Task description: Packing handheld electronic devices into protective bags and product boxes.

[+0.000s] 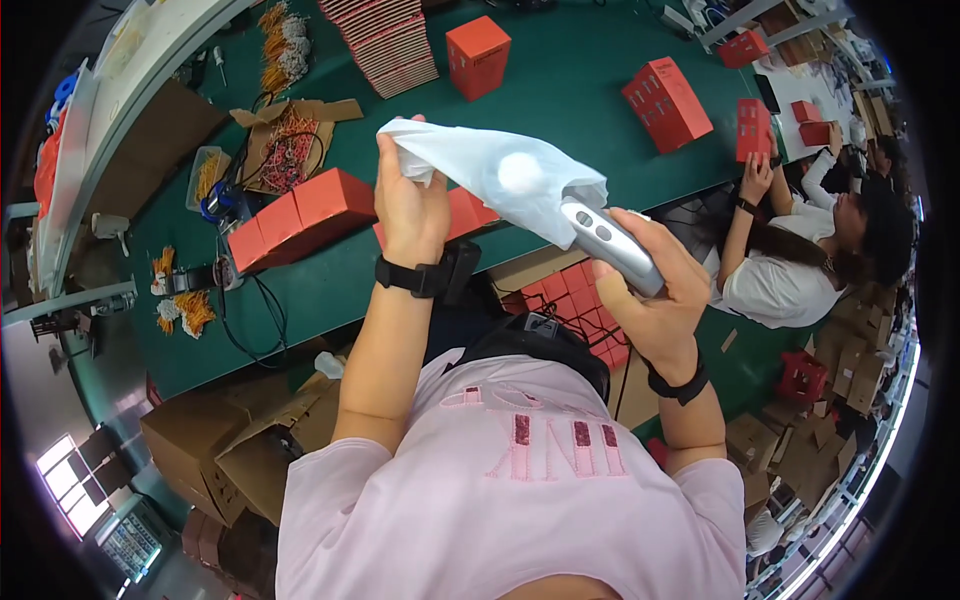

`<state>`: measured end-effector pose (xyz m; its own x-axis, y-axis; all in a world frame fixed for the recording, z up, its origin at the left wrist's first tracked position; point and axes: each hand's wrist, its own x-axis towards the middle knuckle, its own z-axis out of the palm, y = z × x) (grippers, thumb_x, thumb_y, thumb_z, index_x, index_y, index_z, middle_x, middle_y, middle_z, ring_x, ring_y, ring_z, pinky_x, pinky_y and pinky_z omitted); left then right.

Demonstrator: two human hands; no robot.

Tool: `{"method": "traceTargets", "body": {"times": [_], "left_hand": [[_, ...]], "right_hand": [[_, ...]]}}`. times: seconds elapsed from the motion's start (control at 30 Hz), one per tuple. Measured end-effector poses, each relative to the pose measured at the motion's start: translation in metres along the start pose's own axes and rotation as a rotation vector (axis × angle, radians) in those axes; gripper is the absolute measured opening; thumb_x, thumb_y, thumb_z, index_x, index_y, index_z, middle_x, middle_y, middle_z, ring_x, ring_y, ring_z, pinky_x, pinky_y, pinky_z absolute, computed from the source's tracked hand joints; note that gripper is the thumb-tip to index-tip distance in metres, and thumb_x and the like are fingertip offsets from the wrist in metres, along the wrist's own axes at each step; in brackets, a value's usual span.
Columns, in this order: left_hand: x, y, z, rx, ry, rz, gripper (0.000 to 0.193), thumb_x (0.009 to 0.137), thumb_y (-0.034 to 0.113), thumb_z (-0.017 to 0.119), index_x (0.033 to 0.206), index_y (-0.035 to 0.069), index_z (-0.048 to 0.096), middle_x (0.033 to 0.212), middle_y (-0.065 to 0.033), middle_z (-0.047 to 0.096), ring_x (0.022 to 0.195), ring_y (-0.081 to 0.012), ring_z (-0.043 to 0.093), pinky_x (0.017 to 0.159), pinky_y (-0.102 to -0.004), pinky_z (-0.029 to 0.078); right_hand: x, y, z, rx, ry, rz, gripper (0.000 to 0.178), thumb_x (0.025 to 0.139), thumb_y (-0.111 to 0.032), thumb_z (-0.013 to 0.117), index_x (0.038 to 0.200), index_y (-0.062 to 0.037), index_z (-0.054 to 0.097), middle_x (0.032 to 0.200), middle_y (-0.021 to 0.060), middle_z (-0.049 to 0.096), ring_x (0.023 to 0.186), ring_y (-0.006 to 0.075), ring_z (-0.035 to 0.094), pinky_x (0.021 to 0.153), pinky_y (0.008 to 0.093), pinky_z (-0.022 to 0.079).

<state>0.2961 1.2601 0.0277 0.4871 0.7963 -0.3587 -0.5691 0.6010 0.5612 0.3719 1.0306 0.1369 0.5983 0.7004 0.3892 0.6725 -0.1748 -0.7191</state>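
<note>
On the green tabletop [570, 50], bundled orange cords [198, 312] are laid near its near left corner, and a black cable [277, 318] is looped beside them toward the near edge. Farther from that edge, a clear tub [195, 172] is set next to an open carton [343, 110] filled with red wires. Near the left edge beyond these, a screwdriver [219, 66] is left lying. A stack of red-edged pieces [385, 50] is placed well back from the near edge, beside an upright red box [478, 58]; a printed red carton [667, 105] is stood farther right. Below the near left corner, brown cardboard boxes [195, 440] are gathered.
</note>
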Motion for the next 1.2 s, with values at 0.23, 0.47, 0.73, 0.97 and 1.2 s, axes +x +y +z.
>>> {"method": "traceTargets", "body": {"times": [0.23, 0.47, 0.73, 0.97, 1.2], "left_hand": [[-0.074, -0.007, 0.038, -0.068, -0.239, -0.31, 0.057, 0.096, 0.053, 0.058, 0.128, 0.006, 0.053, 0.12, -0.0069, 0.062, 0.114, -0.0217, 0.059, 0.102, -0.0412, 0.045], [-0.058, -0.007, 0.038, 0.024, -0.218, -0.465, 0.041, 0.095, 0.04, 0.066, 0.12, 0.009, 0.056, 0.111, -0.0051, 0.064, 0.105, -0.0187, 0.063, 0.094, -0.0378, 0.05], [-0.048, 0.004, 0.032, 0.0, -0.257, -0.571, 0.047, 0.098, 0.041, 0.062, 0.129, 0.007, 0.052, 0.123, -0.019, 0.064, 0.113, -0.0291, 0.063, 0.099, -0.0479, 0.051], [-0.051, 0.012, 0.039, -0.008, -0.32, -0.558, 0.046, 0.097, 0.038, 0.064, 0.13, 0.007, 0.052, 0.123, -0.0219, 0.063, 0.113, -0.0296, 0.064, 0.098, -0.0485, 0.052], [-0.052, 0.016, 0.043, -0.015, -0.363, -0.556, 0.045, 0.097, 0.036, 0.064, 0.129, 0.007, 0.052, 0.121, -0.0225, 0.064, 0.112, -0.0302, 0.064, 0.097, -0.0489, 0.053]], "right_hand": [[-0.013, 0.001, 0.029, 0.183, -0.086, 0.233, 0.045, 0.085, -0.004, 0.07, 0.128, 0.0028, 0.057, 0.117, 0.0128, 0.065, 0.101, 0.0181, 0.065, 0.084, 0.0284, 0.053], [-0.016, 0.012, 0.032, 0.708, -0.299, 0.844, 0.044, 0.095, -0.014, 0.059, 0.132, 0.0087, 0.053, 0.107, 0.0159, 0.069, 0.079, 0.0158, 0.067, 0.069, 0.0294, 0.057], [-0.023, -0.007, 0.033, 0.724, -0.274, 0.77, 0.05, 0.093, -0.011, 0.06, 0.138, 0.0089, 0.049, 0.109, 0.0161, 0.067, 0.082, 0.0171, 0.067, 0.071, 0.0298, 0.059], [-0.023, -0.016, 0.029, 0.73, -0.27, 0.75, 0.053, 0.09, -0.009, 0.061, 0.138, 0.0081, 0.047, 0.114, 0.0155, 0.062, 0.089, 0.0192, 0.068, 0.077, 0.0317, 0.058], [-0.022, -0.026, 0.028, 0.704, -0.248, 0.748, 0.054, 0.09, -0.009, 0.06, 0.139, 0.0076, 0.046, 0.119, 0.0163, 0.061, 0.09, 0.0201, 0.068, 0.082, 0.034, 0.058]]}}
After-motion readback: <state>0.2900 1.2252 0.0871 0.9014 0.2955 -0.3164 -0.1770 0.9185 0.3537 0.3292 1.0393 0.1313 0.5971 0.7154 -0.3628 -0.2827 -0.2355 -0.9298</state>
